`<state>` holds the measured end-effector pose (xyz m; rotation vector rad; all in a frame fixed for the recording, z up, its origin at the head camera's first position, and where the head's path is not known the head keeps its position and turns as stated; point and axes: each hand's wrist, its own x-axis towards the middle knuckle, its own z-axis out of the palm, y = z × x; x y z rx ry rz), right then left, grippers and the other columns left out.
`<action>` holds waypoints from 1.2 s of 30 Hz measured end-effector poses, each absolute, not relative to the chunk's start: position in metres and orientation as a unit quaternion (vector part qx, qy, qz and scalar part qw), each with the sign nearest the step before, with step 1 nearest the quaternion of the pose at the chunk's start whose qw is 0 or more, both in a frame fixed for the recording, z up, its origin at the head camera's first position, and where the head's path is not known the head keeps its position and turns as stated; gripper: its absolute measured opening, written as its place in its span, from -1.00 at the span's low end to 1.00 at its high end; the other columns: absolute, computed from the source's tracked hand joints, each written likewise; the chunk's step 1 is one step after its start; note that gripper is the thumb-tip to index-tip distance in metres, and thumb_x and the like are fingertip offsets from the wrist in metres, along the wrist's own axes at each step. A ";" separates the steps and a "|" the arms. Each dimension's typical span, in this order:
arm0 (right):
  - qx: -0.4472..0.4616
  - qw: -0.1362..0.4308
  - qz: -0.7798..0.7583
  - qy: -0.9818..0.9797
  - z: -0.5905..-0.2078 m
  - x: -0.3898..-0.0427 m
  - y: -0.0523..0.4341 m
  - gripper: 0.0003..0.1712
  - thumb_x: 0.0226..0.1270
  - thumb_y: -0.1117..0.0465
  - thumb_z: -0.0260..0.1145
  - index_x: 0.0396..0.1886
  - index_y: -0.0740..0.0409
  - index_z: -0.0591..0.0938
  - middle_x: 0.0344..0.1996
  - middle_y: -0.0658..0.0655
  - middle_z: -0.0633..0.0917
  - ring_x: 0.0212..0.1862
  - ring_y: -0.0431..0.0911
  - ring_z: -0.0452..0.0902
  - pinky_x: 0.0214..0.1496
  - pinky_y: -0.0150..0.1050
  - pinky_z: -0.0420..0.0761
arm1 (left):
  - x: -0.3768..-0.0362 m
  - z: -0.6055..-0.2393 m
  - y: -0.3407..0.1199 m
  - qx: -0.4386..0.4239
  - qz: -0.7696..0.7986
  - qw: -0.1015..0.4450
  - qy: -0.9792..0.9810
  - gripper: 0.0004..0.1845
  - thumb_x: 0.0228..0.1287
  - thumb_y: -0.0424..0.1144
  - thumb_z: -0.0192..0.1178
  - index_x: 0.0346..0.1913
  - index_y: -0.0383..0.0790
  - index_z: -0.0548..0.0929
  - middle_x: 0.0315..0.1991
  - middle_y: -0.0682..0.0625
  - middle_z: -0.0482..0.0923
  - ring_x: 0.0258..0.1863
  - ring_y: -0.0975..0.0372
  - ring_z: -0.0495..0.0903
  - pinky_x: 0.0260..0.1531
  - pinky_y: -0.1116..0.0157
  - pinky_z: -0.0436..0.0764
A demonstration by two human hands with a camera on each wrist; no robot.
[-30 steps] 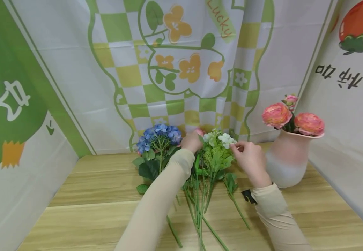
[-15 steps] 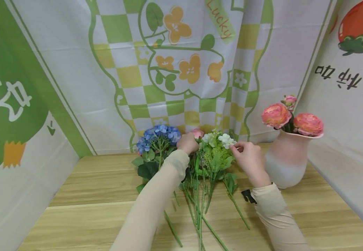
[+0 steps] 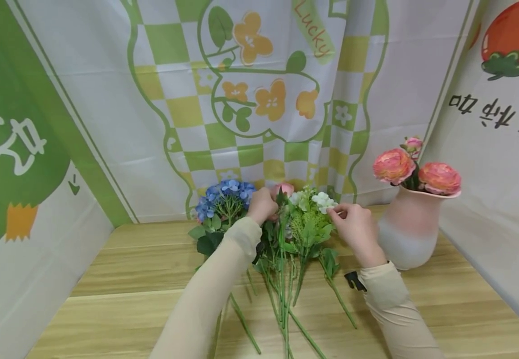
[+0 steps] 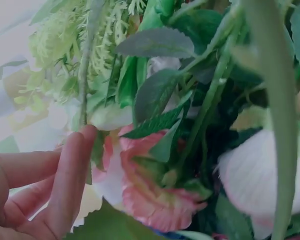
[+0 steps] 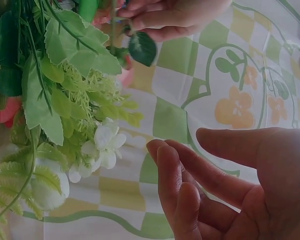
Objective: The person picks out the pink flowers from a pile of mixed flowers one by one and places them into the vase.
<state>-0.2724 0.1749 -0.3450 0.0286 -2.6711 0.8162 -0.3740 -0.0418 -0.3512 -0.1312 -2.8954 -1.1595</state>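
Note:
My left hand (image 3: pixel 261 205) is over the middle of the flowers on the table, beside a blue hydrangea (image 3: pixel 223 195) and a pink flower (image 3: pixel 283 189). In the right wrist view its fingers pinch a thin green flower stem (image 5: pixel 113 30) with a dark leaf (image 5: pixel 142 48). The left wrist view has its fingertips against a stem (image 4: pixel 85 95), above a pink ruffled bloom (image 4: pixel 160 200). Which bloom tops the pinched stem I cannot tell. My right hand (image 3: pixel 357 229), fingers loosely bent and thumb apart, is just right of the white blossoms (image 3: pixel 324 201) on a leafy green spray (image 3: pixel 311 227).
A pink-and-white vase (image 3: pixel 409 229) with several pink-orange flowers (image 3: pixel 440 178) stands at the right. Long green stems (image 3: pixel 284 299) fan toward the front of the wooden table (image 3: pixel 138 319). A printed curtain (image 3: pixel 259 149) hangs close behind the flowers.
My left hand has shifted left, toward the blue hydrangea, and more of the pink flower behind it shows. A leaf now stands up beside that flower. My right hand has hardly moved.

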 end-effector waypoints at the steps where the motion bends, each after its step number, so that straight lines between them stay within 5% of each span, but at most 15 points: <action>1: 0.010 0.171 0.288 -0.942 -0.345 -0.273 0.175 -0.63 0.35 -0.10 0.17 -0.21 0.05 0.73 -0.40 0.11 0.74 -0.51 -0.09 0.56 -0.57 -0.26 0.41 | -0.373 -0.350 -0.043 -0.043 -0.396 0.003 -0.917 -0.69 0.04 -0.59 0.08 -0.72 -0.20 0.41 -0.66 -0.11 0.52 -0.58 0.05 0.67 -0.74 0.36 0.50; 7: 0.011 0.162 0.295 -0.942 -0.346 -0.275 0.174 -0.61 0.35 -0.13 0.16 -0.19 0.04 0.73 -0.40 0.09 0.74 -0.47 -0.08 0.58 -0.54 -0.27 0.42 | -0.362 -0.336 -0.050 -0.048 -0.468 0.000 -0.882 -0.82 0.02 -0.65 0.11 -0.49 -0.31 0.51 -0.38 -0.18 0.54 -0.40 -0.04 0.69 -0.62 0.21 0.59; 19: 0.035 0.164 0.318 -0.933 -0.346 -0.277 0.166 -0.59 0.34 -0.14 0.17 -0.17 0.04 0.73 -0.40 0.09 0.75 -0.44 -0.08 0.60 -0.40 -0.19 0.52 | -0.335 -0.313 -0.055 -0.112 -0.400 0.149 -0.897 -0.87 -0.04 -0.41 0.37 -0.39 -0.17 0.68 -0.46 -0.01 0.67 -0.38 0.14 0.61 -0.24 0.18 0.57; 26: 0.050 0.204 0.346 -0.915 -0.339 -0.273 0.155 -0.62 0.35 -0.11 0.19 -0.12 0.03 0.72 -0.30 0.12 0.76 -0.31 -0.02 0.68 -0.27 -0.06 0.61 | -0.315 -0.307 -0.057 -0.121 -0.466 0.176 -0.859 -0.87 0.05 -0.37 0.35 -0.31 -0.14 0.67 -0.44 0.00 0.67 -0.44 0.21 0.65 -0.27 0.20 0.63; 36: 0.071 0.270 0.388 -0.878 -0.322 -0.262 0.137 -0.66 0.29 -0.12 0.26 -0.18 -0.01 0.74 -0.35 0.05 0.77 -0.35 -0.10 0.68 -0.30 -0.11 0.61 | -0.291 -0.306 -0.056 -0.117 -0.554 0.208 -0.797 -0.85 0.13 -0.34 0.33 -0.21 -0.17 0.66 -0.35 -0.06 0.68 -0.33 0.18 0.68 -0.26 0.20 0.65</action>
